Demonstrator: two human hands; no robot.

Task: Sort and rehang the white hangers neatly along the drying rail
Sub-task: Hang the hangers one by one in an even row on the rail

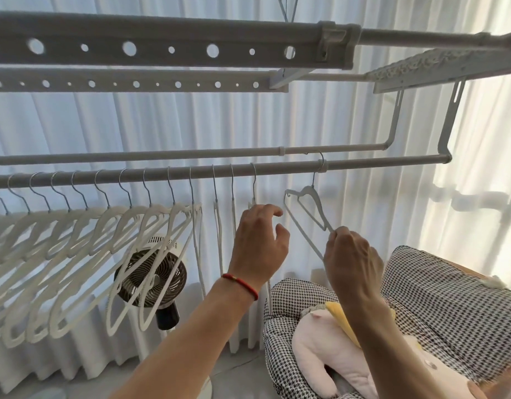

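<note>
A grey drying rail runs across the view, with several white hangers hooked along its left half in a slanted row. Three more hang edge-on near the middle. One white hanger hangs alone further right, turned sideways. My right hand pinches this hanger at its lower shoulder. My left hand is raised just left of it, fingers loosely curled, in front of the edge-on hanger at the end of the group; whether it touches that hanger is hidden.
A second rail runs just behind, and perforated rack bars sit overhead. A black fan stands behind the hangers. A houndstooth chair with a pink plush toy is at lower right. White curtains fill the background.
</note>
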